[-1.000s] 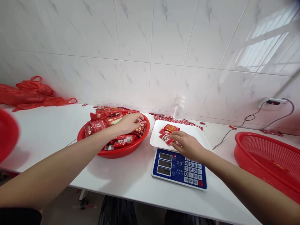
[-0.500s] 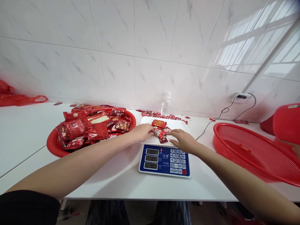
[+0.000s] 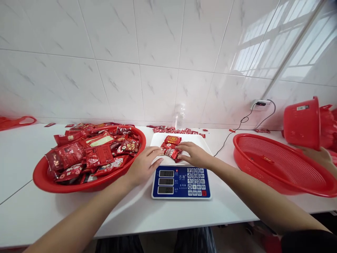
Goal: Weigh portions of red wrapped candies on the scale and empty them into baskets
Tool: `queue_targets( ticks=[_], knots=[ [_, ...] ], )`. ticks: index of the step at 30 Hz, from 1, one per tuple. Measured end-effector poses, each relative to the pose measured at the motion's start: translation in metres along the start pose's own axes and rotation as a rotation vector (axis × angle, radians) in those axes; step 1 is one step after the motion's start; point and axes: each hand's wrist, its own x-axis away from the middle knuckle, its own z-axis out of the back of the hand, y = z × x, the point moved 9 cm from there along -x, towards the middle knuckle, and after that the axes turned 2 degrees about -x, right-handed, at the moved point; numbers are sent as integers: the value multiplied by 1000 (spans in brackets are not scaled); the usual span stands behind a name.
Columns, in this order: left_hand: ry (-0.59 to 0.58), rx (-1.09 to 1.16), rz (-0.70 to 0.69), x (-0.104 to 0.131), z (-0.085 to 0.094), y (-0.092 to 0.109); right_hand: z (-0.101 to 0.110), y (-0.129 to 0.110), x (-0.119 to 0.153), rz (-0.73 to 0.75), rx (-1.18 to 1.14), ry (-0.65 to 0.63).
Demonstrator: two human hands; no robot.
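Note:
Several small red packets (image 3: 171, 151) lie in a group on the white pan of a blue-fronted scale (image 3: 181, 182). At the pan's left edge is my left hand (image 3: 146, 163), its fingers apart and nothing in it. My right hand (image 3: 193, 154) reaches in from the right, fingers spread, its fingertips at the right side of the packets. To the left, a red basket (image 3: 43, 179) is heaped with red snack packets (image 3: 97, 154).
A red perforated basket (image 3: 279, 175) with one small packet inside sits at the right. Beyond it, another person's hand (image 3: 313, 156) is at a tilted red tub (image 3: 301, 123). Small packets (image 3: 173, 130) line the wall. A cable (image 3: 231, 135) runs from the socket.
My left hand has drawn back from the packets toward the lower left and opened. The red tub at the right has tilted more upright. The camera view has shifted right.

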Motion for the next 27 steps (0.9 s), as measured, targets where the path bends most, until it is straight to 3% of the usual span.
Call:
queue_targets(
  ticks=[4,9,15,20,23,27],
  knots=[
    [172,-31,-124,36,5,2,-14,-24,-2,111,-2,-103],
    [225,-40,-254,58,-7,2,-18,-33,-12,115,-3,-86],
    [252,5,-231,66,-4,-2,-10,2,-14,-97,28,-64],
    [294,38,-185,67,4,-10,-13,22,-13,-163,34,-112],
    [311,50,-193,68,5,-12,-8,19,-19,-143,73,-95],
    [307,72,-199,69,4,-13,-12,-10,-40,-17,89,-89]
  ],
)
